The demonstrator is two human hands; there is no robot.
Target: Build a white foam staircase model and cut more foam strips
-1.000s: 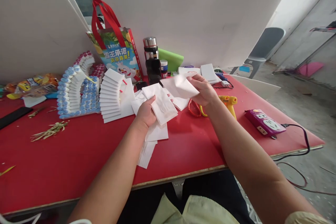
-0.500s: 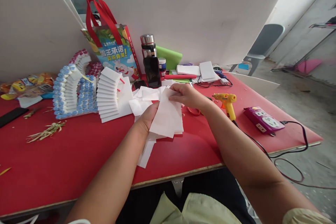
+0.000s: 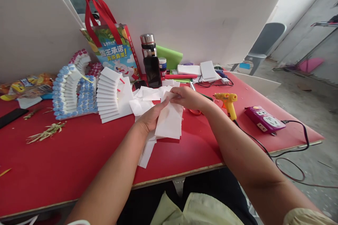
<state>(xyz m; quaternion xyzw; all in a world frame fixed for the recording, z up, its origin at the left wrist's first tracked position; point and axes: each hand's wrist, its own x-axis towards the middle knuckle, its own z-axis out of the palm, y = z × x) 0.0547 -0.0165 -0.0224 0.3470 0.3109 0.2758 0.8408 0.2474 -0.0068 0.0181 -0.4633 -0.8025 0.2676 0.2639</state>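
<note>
My left hand (image 3: 155, 115) is closed on the left side of a small stack of white paper sheets (image 3: 169, 123), its thumb near the top edge. From the upper right, my right hand (image 3: 183, 97) pinches the top of the same paper. More loose white paper pieces (image 3: 141, 106) lie scattered on the table to the left of and behind the stack. One strip of paper (image 3: 146, 154) sticks out toward the table's front edge. A folded white paper model (image 3: 108, 93) with fanned layers stands to the left.
On the red table (image 3: 87, 161) are a yellow glue gun (image 3: 229, 103), a purple power strip (image 3: 264, 119) with a cable, a phone (image 3: 152, 72) leaning on a steel flask (image 3: 148, 44), a printed bag (image 3: 116, 52), a blue-and-white layered model (image 3: 75, 93) and dried stems (image 3: 47, 132). White boards (image 3: 198, 24) stand behind.
The paper between my hands has turned more upright and lined up with the stack. My left hand has shifted up and right, its thumb now near the right hand's fingers.
</note>
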